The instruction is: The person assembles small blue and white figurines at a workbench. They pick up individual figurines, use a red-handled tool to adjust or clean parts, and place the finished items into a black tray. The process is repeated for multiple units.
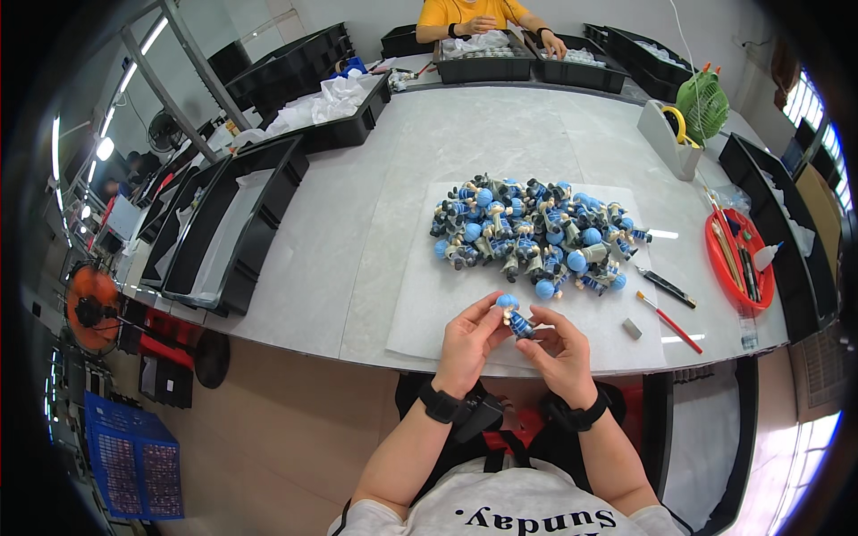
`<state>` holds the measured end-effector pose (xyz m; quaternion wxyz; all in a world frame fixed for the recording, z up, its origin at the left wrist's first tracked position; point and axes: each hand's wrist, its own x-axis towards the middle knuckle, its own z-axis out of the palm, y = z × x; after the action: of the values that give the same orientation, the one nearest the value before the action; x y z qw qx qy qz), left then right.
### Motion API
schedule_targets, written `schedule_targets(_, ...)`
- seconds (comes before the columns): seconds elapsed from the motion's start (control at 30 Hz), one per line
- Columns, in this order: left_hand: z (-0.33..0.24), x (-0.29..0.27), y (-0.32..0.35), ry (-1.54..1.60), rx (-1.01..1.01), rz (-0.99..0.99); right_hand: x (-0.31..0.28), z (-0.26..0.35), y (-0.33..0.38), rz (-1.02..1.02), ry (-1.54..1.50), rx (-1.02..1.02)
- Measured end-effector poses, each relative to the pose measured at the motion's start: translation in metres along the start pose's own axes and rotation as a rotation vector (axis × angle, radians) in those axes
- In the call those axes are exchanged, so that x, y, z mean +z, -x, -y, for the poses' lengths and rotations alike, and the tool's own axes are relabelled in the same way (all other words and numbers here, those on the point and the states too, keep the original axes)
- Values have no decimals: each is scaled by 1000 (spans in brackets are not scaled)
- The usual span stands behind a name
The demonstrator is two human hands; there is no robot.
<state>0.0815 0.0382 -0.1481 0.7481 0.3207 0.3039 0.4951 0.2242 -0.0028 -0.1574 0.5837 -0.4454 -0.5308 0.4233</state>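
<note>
Both hands meet at the lower centre of the frame, just above the near table edge. The left hand (467,344) is closed around a small figurine (513,315), its thumb and fingers pinching the part under the round light-blue head. The right hand (559,351) grips the same figurine from the other side, fingertips on its dark blue striped body. The figurine sits between the two hands, tilted, with its head toward the upper left. Each wrist carries a black band.

Directly above the hands, at frame centre, a pile of similar figurines (534,234) lies on a white sheet (420,304) that covers part of the grey table (331,223). The held figurine is near the pile but apart from it.

To the right of the sheet lie a red-handled brush (671,322), a dark-handled tool (666,287) and a small grey block (632,328). A round red tray (720,268) holding tools sits at the right edge of the table. A tape dispenser (668,134) and a green desk fan (703,102) stand at the upper right.

Black trays (223,237) line the left side of the table. At the top of the frame, a person in a yellow shirt (469,11) works with both hands in further black trays.
</note>
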Motion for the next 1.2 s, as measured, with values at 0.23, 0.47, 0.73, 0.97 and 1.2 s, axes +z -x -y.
schedule_targets(0.23, 3, -2, 1, -46, 24, -8, -4, 0, -1, -9, 126, -95)
schedule_targets(0.47, 6, -4, 1, -52, 57, -12, -3, -2, -2, -77, 88, -100)
schedule_targets(0.73, 4, -2, -1, -46, -22, 32, -1, -1, 0, -110, 20, -73)
schedule_targets(0.97, 2, 1, -1, -87, -38, 19, -1, -3, 0, -120, -10, -48)
schedule_targets(1.2, 7, -6, -1, -3, 53, 2, -1, -3, 0, -93, 8, -24)
